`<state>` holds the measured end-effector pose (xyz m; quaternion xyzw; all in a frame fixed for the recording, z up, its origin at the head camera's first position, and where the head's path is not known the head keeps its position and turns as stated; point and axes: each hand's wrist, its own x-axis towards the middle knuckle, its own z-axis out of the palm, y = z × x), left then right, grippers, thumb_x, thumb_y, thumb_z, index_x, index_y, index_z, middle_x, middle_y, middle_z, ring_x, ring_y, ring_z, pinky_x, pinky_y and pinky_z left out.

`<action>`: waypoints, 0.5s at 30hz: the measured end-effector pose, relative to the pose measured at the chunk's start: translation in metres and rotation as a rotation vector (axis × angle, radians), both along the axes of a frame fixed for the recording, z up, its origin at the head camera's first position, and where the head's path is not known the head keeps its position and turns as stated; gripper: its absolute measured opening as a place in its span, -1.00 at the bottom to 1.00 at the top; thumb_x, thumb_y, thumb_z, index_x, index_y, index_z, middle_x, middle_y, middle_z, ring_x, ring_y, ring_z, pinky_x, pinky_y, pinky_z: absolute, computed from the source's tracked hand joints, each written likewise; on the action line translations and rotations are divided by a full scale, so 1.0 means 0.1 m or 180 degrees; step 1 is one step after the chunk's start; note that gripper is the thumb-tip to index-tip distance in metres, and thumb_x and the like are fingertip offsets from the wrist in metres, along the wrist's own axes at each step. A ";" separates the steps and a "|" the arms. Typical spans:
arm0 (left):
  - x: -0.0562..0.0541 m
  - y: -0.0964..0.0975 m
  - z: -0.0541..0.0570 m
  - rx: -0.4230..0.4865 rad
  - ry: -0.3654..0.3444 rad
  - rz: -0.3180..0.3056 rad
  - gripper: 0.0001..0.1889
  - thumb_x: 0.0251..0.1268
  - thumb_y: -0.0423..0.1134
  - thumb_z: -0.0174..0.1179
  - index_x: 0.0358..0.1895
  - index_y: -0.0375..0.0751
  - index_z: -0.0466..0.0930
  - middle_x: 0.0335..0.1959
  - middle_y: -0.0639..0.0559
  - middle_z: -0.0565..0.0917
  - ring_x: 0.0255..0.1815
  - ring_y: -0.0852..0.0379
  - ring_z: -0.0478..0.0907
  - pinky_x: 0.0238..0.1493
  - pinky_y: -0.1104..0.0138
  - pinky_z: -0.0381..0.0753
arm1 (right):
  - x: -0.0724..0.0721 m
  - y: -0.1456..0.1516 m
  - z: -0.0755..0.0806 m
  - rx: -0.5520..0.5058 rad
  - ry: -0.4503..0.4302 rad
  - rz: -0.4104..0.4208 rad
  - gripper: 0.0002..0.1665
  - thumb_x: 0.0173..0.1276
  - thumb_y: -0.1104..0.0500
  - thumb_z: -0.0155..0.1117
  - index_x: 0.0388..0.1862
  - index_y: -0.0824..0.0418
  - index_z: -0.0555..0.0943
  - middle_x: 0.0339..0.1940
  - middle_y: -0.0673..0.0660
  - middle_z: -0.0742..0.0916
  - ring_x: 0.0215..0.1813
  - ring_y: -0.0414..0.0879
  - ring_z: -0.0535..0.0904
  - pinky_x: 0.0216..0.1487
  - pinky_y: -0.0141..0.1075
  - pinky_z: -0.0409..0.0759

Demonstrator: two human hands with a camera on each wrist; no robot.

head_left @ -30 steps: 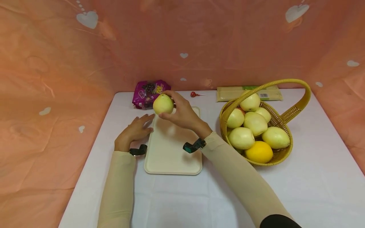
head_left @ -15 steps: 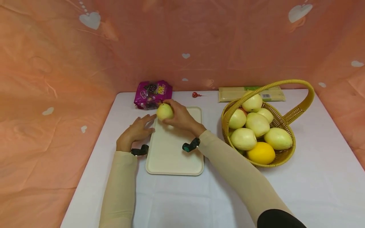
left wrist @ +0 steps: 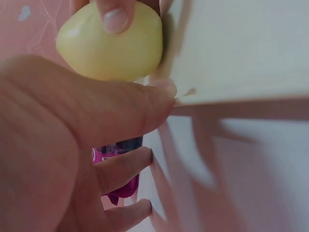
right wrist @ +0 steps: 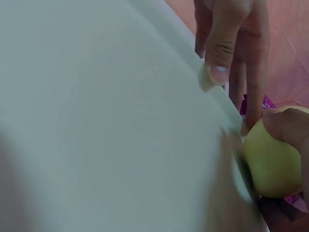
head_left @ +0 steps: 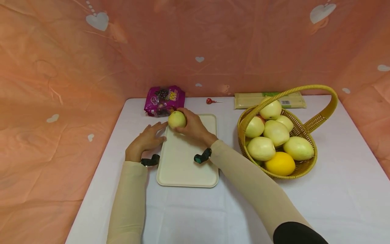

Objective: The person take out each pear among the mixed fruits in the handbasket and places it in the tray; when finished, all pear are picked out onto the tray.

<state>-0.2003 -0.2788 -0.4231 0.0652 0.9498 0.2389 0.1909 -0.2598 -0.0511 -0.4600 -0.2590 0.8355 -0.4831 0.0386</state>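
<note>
My right hand (head_left: 195,127) holds a pale yellow-green apple (head_left: 176,119), thumb and fingers curled round it. The apple is at the far left corner of a cream rectangular tray (head_left: 189,166); in the right wrist view it sits against the tray's rim. My left hand (head_left: 146,139) lies along the tray's left side with fingers extended. Its thumb touches the rim in the left wrist view, close below the apple (left wrist: 113,48). Part of the apple (right wrist: 273,162) is hidden by the right hand's fingers in the right wrist view.
A yellow wicker basket (head_left: 313,154) with a tall handle stands at right, holding several pale green apples and a bright yellow fruit (head_left: 280,163). Along the back lie a purple grape-printed bag (head_left: 164,101), a small red item (head_left: 209,101) and a flat beige packet (head_left: 251,100).
My right hand has lowered the apple from above onto the tray's far left corner, shifting slightly nearer. The left hand has stayed at the tray's left edge.
</note>
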 end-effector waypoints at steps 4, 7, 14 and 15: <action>0.00 0.01 0.00 0.0014 -0.0005 -0.0010 -0.24 0.66 -0.12 0.17 0.80 -0.02 0.12 0.81 -0.37 0.04 0.76 -0.67 -0.18 0.53 -0.68 -0.09 | 0.03 0.03 -0.01 0.0037 -0.0040 0.0007 -0.01 0.38 0.11 0.66 0.66 0.27 0.37 0.54 0.26 0.61 0.54 0.11 0.56 0.63 -0.07 0.49; 0.00 0.00 0.00 0.0024 -0.0021 -0.0008 -0.24 0.66 -0.12 0.17 0.80 -0.01 0.13 0.81 -0.37 0.03 0.76 -0.67 -0.19 0.53 -0.68 -0.10 | 0.05 0.06 -0.01 0.0027 -0.0077 0.0009 0.02 0.38 0.09 0.66 0.69 0.27 0.34 0.59 0.26 0.58 0.58 0.10 0.53 0.64 -0.09 0.48; -0.01 0.00 0.01 0.0032 -0.0044 0.0006 -0.24 0.66 -0.12 0.17 0.80 0.01 0.11 0.82 -0.37 0.02 0.77 -0.66 -0.21 0.53 -0.69 -0.11 | 0.16 0.15 0.03 -0.0012 -0.0054 -0.0092 0.06 0.35 0.08 0.68 0.70 0.26 0.34 0.58 0.29 0.57 0.46 0.14 0.63 0.50 -0.10 0.62; 0.00 0.00 0.02 0.0028 -0.0042 0.0008 -0.24 0.66 -0.12 0.17 0.80 0.01 0.12 0.81 -0.38 0.02 0.77 -0.66 -0.21 0.52 -0.69 -0.11 | 0.19 0.16 0.03 -0.0030 -0.0019 -0.0118 0.05 0.34 0.08 0.68 0.69 0.27 0.35 0.57 0.30 0.58 0.44 0.15 0.65 0.49 -0.09 0.63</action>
